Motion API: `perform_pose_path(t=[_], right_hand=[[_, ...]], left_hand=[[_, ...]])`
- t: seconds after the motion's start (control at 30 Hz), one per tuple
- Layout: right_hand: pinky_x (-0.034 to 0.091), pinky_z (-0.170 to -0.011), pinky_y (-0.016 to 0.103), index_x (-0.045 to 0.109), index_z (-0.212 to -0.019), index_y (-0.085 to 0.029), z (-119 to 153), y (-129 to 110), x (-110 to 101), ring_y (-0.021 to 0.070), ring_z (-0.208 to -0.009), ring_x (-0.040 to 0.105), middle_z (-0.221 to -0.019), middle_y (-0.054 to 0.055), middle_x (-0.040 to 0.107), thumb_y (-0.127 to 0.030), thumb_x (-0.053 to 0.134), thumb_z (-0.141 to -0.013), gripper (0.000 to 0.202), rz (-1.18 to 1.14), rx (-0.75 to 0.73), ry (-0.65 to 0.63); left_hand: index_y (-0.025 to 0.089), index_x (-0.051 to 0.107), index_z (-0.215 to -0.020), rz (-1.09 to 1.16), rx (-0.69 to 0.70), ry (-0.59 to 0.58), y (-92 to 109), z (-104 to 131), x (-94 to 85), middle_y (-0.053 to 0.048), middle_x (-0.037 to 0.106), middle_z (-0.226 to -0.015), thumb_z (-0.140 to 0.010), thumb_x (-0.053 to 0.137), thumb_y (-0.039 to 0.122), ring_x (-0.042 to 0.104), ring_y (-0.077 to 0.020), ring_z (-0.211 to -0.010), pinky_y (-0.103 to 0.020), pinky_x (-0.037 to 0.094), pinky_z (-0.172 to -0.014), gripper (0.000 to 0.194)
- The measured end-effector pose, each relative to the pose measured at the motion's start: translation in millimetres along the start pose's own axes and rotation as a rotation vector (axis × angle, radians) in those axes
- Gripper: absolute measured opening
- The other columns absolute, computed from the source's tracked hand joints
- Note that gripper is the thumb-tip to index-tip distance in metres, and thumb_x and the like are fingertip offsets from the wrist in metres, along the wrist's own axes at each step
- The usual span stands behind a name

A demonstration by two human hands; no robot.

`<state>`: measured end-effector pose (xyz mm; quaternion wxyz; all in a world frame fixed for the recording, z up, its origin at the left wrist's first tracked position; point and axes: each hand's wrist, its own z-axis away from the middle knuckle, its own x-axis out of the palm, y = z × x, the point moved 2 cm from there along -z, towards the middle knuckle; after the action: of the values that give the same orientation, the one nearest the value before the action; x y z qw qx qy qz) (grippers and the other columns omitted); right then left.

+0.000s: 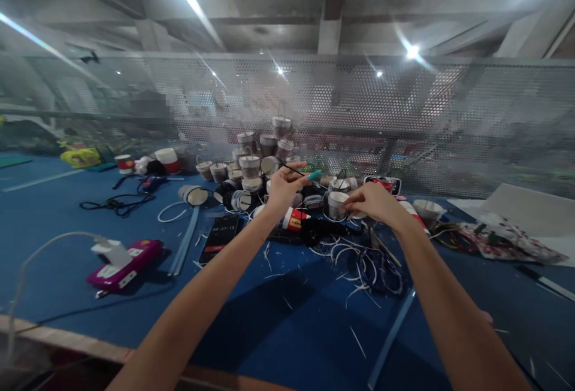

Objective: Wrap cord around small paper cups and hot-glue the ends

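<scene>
My left hand [285, 186] is raised over the middle of the pile, its fingers closed around a thin dark stick or wire beside a small teal piece [314, 175]. My right hand [369, 201] pinches the rim of a small whitish cup [338, 204] among other cups. Behind and left of my left hand, several similar small cups with wire handles [249, 166] are stacked up. A red and white paper cup [294, 220] lies on its side below my hands, next to a black bundle [326, 229].
A purple power strip [126, 265] with a white plug is at the left, and a phone with a timer [220, 238] lies nearer the middle. White scraps and coiled wire [380, 268] lie on the blue table [287, 331]. A perforated screen [341, 109] stands behind.
</scene>
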<state>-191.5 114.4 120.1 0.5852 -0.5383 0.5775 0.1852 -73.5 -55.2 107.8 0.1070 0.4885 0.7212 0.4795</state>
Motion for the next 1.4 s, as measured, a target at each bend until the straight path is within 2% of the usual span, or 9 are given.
perform_pose_path(t=[0.1, 0.23, 0.33, 0.43, 0.67, 0.8, 0.9, 1.13, 1.4], right_hand=[[0.04, -0.053, 0.024, 0.073, -0.067, -0.023, 0.4, 1.5, -4.3, 0.0148, -0.058, 0.06, -0.058, 0.002, 0.067, -0.031, 0.064, -0.065, 0.012, 0.025, 0.007, 0.014], [0.041, -0.055, 0.024, 0.072, -0.065, -0.021, 1.3, -1.2, -7.0, 0.0139, -0.057, 0.06, -0.058, 0.002, 0.067, -0.024, 0.065, -0.065, 0.008, -0.015, 0.03, -0.016], [0.039, -0.053, 0.024, 0.072, -0.063, -0.022, 2.6, -3.4, -7.9, 0.0155, -0.058, 0.06, -0.057, 0.002, 0.067, -0.029, 0.069, -0.06, 0.009, 0.06, 0.092, 0.055], [0.038, -0.053, 0.024, 0.071, -0.06, -0.022, 3.5, -5.9, -7.5, 0.0153, -0.057, 0.059, -0.056, 0.002, 0.066, -0.035, 0.071, -0.056, 0.014, 0.088, 0.093, 0.091], [0.037, -0.051, 0.023, 0.067, -0.052, -0.019, 2.6, -8.5, -8.7, 0.0149, -0.059, 0.06, -0.061, 0.002, 0.067, -0.033, 0.072, -0.055, 0.015, 0.077, 0.062, 0.178], [0.041, -0.055, 0.023, 0.071, -0.066, -0.02, 1.8, -4.8, -6.8, 0.0146, -0.06, 0.061, -0.061, 0.002, 0.068, -0.028, 0.067, -0.063, 0.009, -0.022, 0.021, 0.057], [0.042, -0.058, 0.025, 0.072, -0.067, -0.021, 0.7, -1.5, -6.0, 0.0148, -0.059, 0.061, -0.061, 0.003, 0.068, -0.023, 0.065, -0.065, 0.008, 0.001, 0.034, -0.001], [0.038, -0.054, 0.026, 0.07, -0.058, -0.021, 4.6, -10.0, -10.6, 0.0156, -0.059, 0.059, -0.059, 0.002, 0.067, -0.029, 0.071, -0.058, 0.008, 0.118, 0.108, 0.108], [0.037, -0.053, 0.024, 0.065, -0.052, -0.018, 2.3, -11.3, -9.9, 0.0138, -0.057, 0.058, -0.057, 0.001, 0.066, -0.028, 0.073, -0.055, 0.013, 0.092, 0.083, 0.167]], left_hand=[[0.013, 0.058, -0.087, 0.005, 0.004, 0.003, 1.7, 0.0, 0.3, 0.0, 0.067, -0.064, -0.054, 0.074, 0.024, 0.064, -0.013, -0.061, -0.029, 0.051, -0.067, 0.038], [0.014, 0.058, -0.088, 0.002, -0.005, 0.008, 1.7, -0.9, 0.4, 0.0, 0.068, -0.066, -0.054, 0.074, 0.024, 0.063, -0.0113, -0.058, -0.027, 0.051, -0.065, 0.039], [0.014, 0.057, -0.093, 0.019, -0.017, -0.006, 0.3, -1.1, 1.1, 0.0, 0.068, -0.066, -0.054, 0.075, 0.024, 0.063, -0.0119, -0.06, -0.027, 0.051, -0.064, 0.045], [0.013, 0.057, -0.093, 0.016, -0.021, -0.012, -1.3, -0.8, 1.2, 0.0, 0.068, -0.065, -0.053, 0.076, 0.023, 0.063, -0.0119, -0.059, -0.027, 0.051, -0.064, 0.045], [0.014, 0.058, -0.091, -0.008, -0.026, 0.006, -6.6, -3.0, -3.6, 0.0, 0.068, -0.068, -0.055, 0.075, 0.026, 0.063, -0.0113, -0.059, -0.027, 0.051, -0.065, 0.042], [0.014, 0.059, -0.088, 0.012, -0.01, 0.004, -5.9, -3.9, -3.7, -0.001, 0.069, -0.069, -0.056, 0.074, 0.025, 0.063, -0.0117, -0.06, -0.028, 0.051, -0.066, 0.037], [0.013, 0.059, -0.087, 0.016, -0.011, 0.005, -3.7, -3.0, -2.2, -0.001, 0.069, -0.068, -0.055, 0.074, 0.024, 0.064, -0.0121, -0.061, -0.028, 0.051, -0.066, 0.037], [0.014, 0.057, -0.092, -0.001, -0.024, -0.005, -4.4, -2.7, -2.4, -0.001, 0.069, -0.069, -0.056, 0.074, 0.023, 0.063, -0.0109, -0.058, -0.026, 0.052, -0.064, 0.041], [0.013, 0.059, -0.09, -0.012, -0.053, -0.009, -4.3, -1.9, -1.6, 0.0, 0.067, -0.062, -0.056, 0.074, 0.025, 0.062, -0.0108, -0.056, -0.025, 0.051, -0.062, 0.039]])
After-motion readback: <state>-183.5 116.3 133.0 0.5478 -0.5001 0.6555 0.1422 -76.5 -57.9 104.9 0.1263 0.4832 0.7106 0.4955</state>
